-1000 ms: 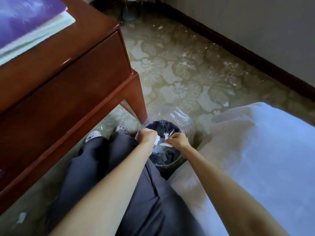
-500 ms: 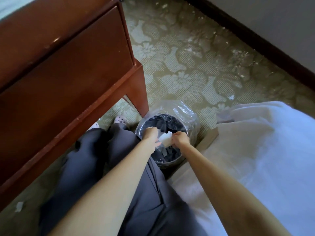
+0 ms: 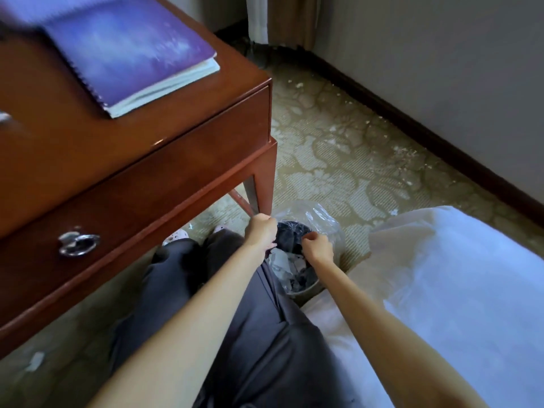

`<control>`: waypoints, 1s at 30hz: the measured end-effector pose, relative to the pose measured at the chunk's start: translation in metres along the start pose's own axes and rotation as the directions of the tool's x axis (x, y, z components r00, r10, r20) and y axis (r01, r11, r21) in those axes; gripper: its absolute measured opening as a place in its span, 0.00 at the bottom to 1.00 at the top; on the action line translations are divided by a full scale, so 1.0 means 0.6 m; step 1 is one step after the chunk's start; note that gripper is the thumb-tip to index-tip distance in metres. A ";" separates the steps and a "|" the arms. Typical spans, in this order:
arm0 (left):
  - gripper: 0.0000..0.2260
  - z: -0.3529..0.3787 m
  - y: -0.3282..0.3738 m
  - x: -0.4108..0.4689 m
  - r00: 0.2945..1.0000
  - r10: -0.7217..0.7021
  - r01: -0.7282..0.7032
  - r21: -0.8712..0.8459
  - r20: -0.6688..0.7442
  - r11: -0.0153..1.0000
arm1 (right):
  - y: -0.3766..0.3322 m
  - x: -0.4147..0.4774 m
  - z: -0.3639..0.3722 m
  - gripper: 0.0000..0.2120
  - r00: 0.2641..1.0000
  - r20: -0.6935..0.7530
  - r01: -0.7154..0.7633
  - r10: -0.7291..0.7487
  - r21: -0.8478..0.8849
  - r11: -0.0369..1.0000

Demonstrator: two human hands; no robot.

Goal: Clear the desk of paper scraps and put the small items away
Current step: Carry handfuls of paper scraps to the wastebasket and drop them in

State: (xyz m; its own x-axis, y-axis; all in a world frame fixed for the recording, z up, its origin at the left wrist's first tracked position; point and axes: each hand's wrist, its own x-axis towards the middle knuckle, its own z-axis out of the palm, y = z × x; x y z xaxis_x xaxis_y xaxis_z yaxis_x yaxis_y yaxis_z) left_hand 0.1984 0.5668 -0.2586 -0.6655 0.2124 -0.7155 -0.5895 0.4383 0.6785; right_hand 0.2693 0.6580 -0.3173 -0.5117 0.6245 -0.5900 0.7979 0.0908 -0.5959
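Observation:
A small black waste bin with a clear plastic liner stands on the carpet beside the desk leg. White paper scraps lie inside it. My left hand is a closed fist over the bin's left rim. My right hand hovers over the right side with its fingers curled in. No paper shows in either hand. On the reddish wooden desk at the upper left lies a purple spiral notebook.
The desk drawer has a metal ring handle. A white-covered bed fills the right side. My legs in dark trousers reach under the desk. A paper scrap lies on the patterned carpet at lower left, white crumbs along the baseboard.
The white scraps held between my hands are no longer in them and now lie in the bin. My head has tilted up, bringing the desk top and notebook back into view.

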 end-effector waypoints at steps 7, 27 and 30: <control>0.11 -0.102 0.101 -0.152 0.830 0.539 -0.536 0.061 -0.146 0.842 | -0.169 -0.176 -0.028 0.11 0.792 -0.342 0.572 -0.507 0.121 0.811; 0.16 -0.628 0.101 -0.227 0.478 0.472 -0.134 0.470 -0.741 0.873 | -0.552 -0.337 0.255 0.49 0.451 0.295 0.878 -0.843 -0.319 0.358; 0.23 -0.688 0.088 -0.211 0.463 0.449 0.080 0.541 -0.764 0.837 | -0.597 -0.335 0.302 0.52 0.412 0.338 0.891 -0.846 -0.345 0.296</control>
State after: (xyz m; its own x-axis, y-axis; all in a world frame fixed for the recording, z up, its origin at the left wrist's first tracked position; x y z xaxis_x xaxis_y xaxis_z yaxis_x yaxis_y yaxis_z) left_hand 0.0627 0.2026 -0.0638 -0.9226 -0.3722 0.1011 -0.2993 0.8562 0.4211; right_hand 0.0282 0.3594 -0.0840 -0.9937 -0.0816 0.0769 -0.1097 0.8506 -0.5142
